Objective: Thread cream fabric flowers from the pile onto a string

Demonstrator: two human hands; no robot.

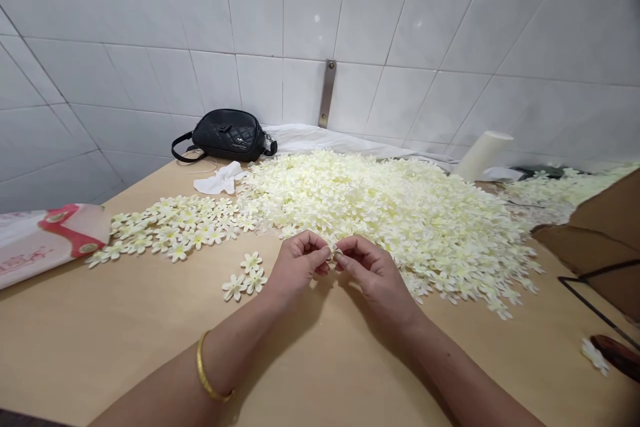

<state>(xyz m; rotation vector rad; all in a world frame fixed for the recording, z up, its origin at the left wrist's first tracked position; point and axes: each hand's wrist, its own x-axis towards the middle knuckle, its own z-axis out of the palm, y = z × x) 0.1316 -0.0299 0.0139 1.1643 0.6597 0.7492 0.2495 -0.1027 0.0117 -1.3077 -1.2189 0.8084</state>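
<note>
My left hand [300, 263] and my right hand [373, 273] meet above the middle of the table, fingertips pinching a small pale flower [334, 253] between them. Most of that flower is hidden by the fingers. Behind both hands rises a large pile of cream-white artificial flowers [370, 197] with yellowish centres. Just left of my left hand, a small group of loose flowers [253, 280] lies on the wooden tabletop [175, 320]. Farther left, more flowers [170, 223] are spread in a thin layer.
A black bag [230, 133] and a crumpled white tissue [220, 178] sit at the back left. A red and white plastic bag [55, 240] lies at the left. A white roll [483, 155] leans at the back right, near brown cardboard [600, 233].
</note>
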